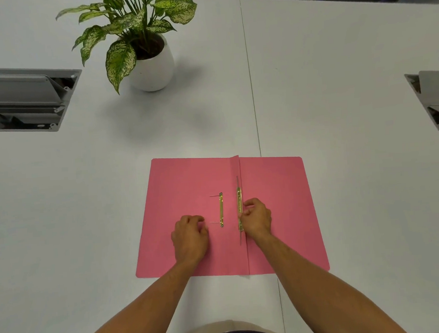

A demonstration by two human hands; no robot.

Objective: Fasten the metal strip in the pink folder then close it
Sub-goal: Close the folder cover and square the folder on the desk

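A pink folder (188, 184) lies open and flat on the table in front of me. On its left half lies a loose brass strip (221, 210) with two thin prongs pointing left. Along the centre fold sits the brass fastener bar (239, 198). My right hand (257, 219) rests at that bar, fingertips curled against its lower half. My left hand (190, 236) sits on the left half, fingers curled, just left of the loose strip and apart from it.
A potted plant in a white pot (154, 67) stands beyond the folder. Open cable boxes are sunk in the table at the left (21, 102) and right (434, 99). A seam (251, 86) runs down the white table.
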